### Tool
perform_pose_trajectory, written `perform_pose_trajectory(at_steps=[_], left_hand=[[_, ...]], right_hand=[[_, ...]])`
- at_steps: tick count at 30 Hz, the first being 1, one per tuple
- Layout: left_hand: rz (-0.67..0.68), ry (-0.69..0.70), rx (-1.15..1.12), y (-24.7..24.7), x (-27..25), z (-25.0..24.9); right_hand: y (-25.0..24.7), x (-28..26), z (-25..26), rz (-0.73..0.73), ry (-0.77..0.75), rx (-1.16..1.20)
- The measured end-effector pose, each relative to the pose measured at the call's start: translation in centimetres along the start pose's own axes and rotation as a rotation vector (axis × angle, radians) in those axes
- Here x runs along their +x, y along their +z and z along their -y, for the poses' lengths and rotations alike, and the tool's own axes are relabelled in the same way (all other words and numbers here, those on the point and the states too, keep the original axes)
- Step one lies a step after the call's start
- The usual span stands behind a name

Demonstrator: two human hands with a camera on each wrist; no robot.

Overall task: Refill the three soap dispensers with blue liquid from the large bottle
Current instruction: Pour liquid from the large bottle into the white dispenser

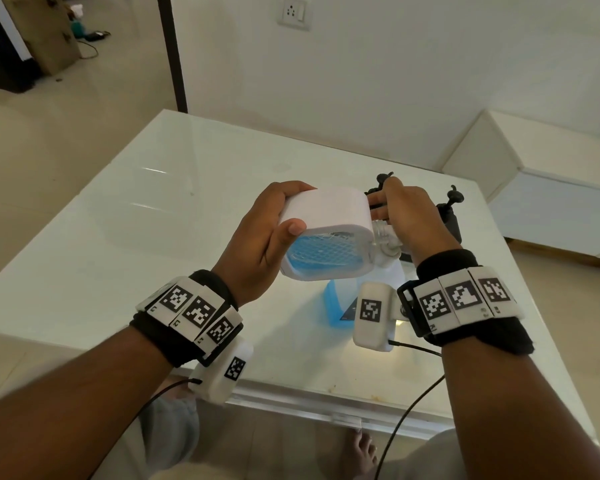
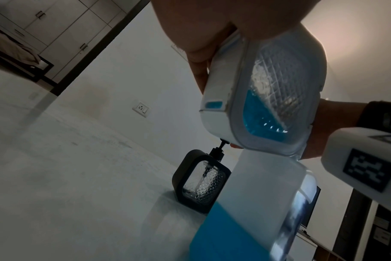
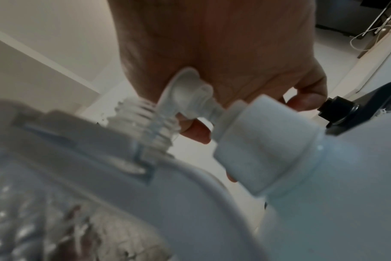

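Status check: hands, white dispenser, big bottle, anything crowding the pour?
Left hand grips white dispenser, tilted, neck open, partly blue. Right hand on large bottle pump head. Black dispenser close behind, not blocking.

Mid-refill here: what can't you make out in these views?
- Flow from the pump into the white dispenser: blurred in the right wrist view, and covered by the right hand in the head view.
- Black dispensers, fill levels: mostly hidden behind the right hand in the head view.
- Large bottle, label: covered by the wrist camera in the head view.
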State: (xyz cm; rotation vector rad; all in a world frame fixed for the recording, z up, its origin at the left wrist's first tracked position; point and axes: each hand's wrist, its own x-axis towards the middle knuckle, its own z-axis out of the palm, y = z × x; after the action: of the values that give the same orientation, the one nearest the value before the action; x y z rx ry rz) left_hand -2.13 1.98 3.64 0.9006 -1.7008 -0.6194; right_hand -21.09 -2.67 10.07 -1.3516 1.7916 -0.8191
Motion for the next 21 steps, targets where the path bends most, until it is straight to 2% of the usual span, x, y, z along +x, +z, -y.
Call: perform_pose_trajectory(at_steps=[12,21], left_hand=[[-0.003,0.026,0.007,0.0,0.1,0.2],[0.016,0.015,0.0,-0.1,0.1,0.2]], right_hand=[[0.5,-1.1,0.1,-0.044,-0.017,-0.088],[-0.1,-0.3,0.6,0.006,0.038,0.034]])
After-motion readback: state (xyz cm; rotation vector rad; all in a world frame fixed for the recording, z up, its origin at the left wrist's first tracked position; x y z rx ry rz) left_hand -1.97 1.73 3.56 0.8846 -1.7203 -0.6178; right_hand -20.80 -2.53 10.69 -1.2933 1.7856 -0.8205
